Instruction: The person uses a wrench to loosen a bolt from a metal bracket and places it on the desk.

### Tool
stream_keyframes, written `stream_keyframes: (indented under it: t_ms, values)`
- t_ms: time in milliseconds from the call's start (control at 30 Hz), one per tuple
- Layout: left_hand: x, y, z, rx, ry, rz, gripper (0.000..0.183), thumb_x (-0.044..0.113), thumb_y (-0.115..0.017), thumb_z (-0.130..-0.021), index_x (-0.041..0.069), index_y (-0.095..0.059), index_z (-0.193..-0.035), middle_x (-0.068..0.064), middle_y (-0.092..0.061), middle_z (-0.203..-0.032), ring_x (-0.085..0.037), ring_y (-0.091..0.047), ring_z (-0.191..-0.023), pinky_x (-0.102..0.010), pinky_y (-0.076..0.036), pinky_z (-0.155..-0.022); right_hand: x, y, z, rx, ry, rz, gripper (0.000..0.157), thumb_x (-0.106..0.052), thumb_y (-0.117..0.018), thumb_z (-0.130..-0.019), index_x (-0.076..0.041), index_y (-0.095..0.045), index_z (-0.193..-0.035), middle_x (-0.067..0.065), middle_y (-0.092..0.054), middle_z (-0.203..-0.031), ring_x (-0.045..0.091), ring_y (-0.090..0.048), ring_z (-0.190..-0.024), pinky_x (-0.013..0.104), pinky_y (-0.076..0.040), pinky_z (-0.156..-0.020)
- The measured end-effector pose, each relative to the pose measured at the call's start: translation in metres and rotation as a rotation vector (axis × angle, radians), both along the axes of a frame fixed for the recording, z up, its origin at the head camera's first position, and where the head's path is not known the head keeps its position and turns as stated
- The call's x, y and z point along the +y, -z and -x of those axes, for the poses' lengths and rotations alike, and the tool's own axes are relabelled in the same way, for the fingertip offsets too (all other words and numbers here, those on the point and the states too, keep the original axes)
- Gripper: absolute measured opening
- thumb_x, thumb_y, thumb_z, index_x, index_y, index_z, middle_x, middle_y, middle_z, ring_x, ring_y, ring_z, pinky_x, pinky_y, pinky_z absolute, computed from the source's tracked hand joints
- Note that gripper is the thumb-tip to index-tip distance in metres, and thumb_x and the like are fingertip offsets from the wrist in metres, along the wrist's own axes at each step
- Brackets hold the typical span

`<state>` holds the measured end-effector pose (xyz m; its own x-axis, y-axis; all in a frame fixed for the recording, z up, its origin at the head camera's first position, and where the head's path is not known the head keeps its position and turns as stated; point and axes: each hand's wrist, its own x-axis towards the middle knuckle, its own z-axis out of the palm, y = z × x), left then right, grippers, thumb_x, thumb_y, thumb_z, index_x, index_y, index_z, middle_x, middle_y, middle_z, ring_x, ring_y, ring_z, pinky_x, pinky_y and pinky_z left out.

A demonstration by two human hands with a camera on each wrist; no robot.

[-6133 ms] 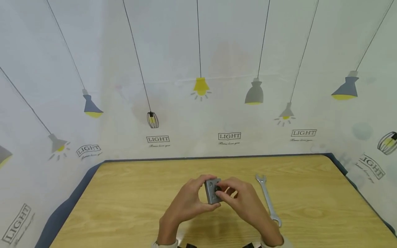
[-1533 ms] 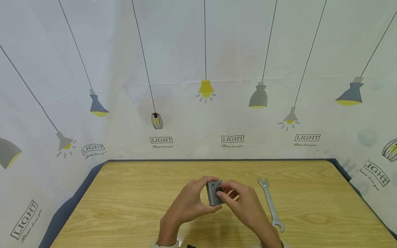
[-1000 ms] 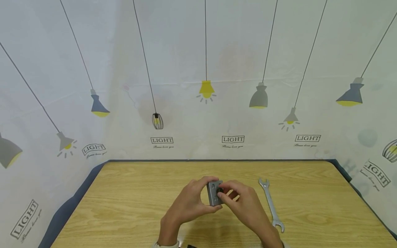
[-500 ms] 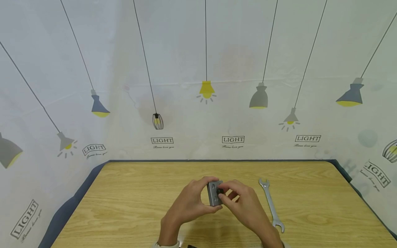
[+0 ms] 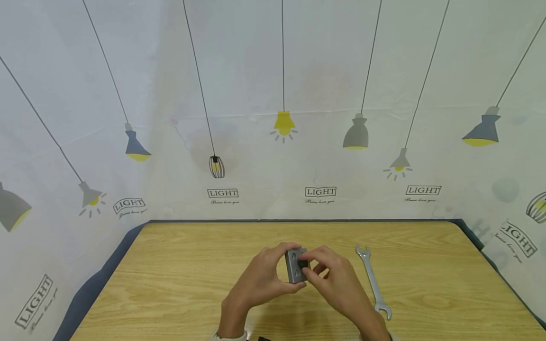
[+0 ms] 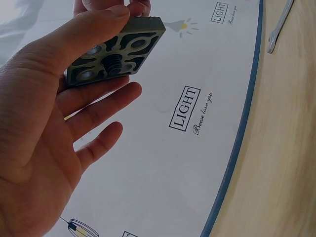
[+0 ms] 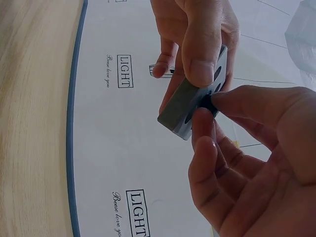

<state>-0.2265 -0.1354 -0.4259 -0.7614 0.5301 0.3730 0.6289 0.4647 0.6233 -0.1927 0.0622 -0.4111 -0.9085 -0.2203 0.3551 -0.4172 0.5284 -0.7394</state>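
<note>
One left hand (image 5: pixel 258 277) gripping grey block (image 5: pixel 294 265) between thumb and fingers, right hand (image 5: pixel 334 278) pinching black knob (image 5: pixel 302 264) on its face, block over table (image 5: pixel 192 265), 9 o'clock of right hand, wrench (image 5: pixel 373 282) on table at 3 o'clock, lamp-print wall (image 5: pixel 251 163) toward 12.

The block (image 5: pixel 292 266) is coloured grey, the bolt (image 5: pixel 302 264) black, the wrench (image 5: pixel 372 279) silver; the tabletop (image 5: pixel 192 265) is tan and wood-grained, the white backdrop (image 5: pixel 251 94) lamp-printed.
</note>
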Motion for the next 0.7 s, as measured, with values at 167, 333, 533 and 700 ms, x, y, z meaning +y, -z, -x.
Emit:
stream_keyframes:
  t_ms: [167, 333, 533, 700]
  values:
    - [0.0001, -0.0006, -0.0007, 0.008, -0.012, 0.010, 0.066, 0.030, -0.087, -0.077, 0.017, -0.057, -0.134, 0.007, -0.066, -0.118, -0.007, -0.060, -0.093, -0.030, -0.052, -0.085, 0.0000, -0.0008, -0.0002, -0.005, -0.002, -0.003, 0.023, -0.002, -0.075, -0.085, -0.015, -0.073, -0.104, 0.002, -0.068, -0.102, 0.006, -0.063, -0.073, 0.022, -0.051, -0.056]
    - [0.0001, -0.0011, -0.0014, 0.002, -0.022, 0.016, 0.067, 0.031, -0.087, -0.077, 0.018, -0.056, -0.135, 0.009, -0.065, -0.121, -0.009, -0.060, -0.095, -0.032, -0.052, -0.086, 0.0000, -0.0014, -0.0004, -0.008, -0.006, -0.001, 0.024, -0.001, -0.074, -0.085, -0.015, -0.073, -0.104, 0.003, -0.068, -0.102, 0.006, -0.064, -0.074, 0.022, -0.051, -0.056]
    - [0.0000, -0.0016, -0.0020, -0.003, -0.038, 0.025, 0.068, 0.032, -0.087, -0.076, 0.020, -0.056, -0.136, 0.010, -0.064, -0.124, -0.010, -0.059, -0.097, -0.035, -0.051, -0.088, -0.0002, -0.0021, -0.0005, -0.005, -0.015, 0.004, 0.025, 0.001, -0.074, -0.084, -0.014, -0.073, -0.103, 0.003, -0.068, -0.102, 0.007, -0.065, -0.074, 0.022, -0.052, -0.058]
    - [-0.0004, -0.0018, -0.0024, -0.004, -0.042, 0.032, 0.068, 0.032, -0.087, -0.076, 0.020, -0.056, -0.135, 0.010, -0.065, -0.123, -0.011, -0.059, -0.096, -0.035, -0.051, -0.087, -0.0004, -0.0013, -0.0005, 0.006, -0.018, 0.001, 0.026, 0.003, -0.074, -0.084, -0.014, -0.072, -0.103, 0.002, -0.067, -0.102, 0.006, -0.065, -0.075, 0.022, -0.053, -0.061]
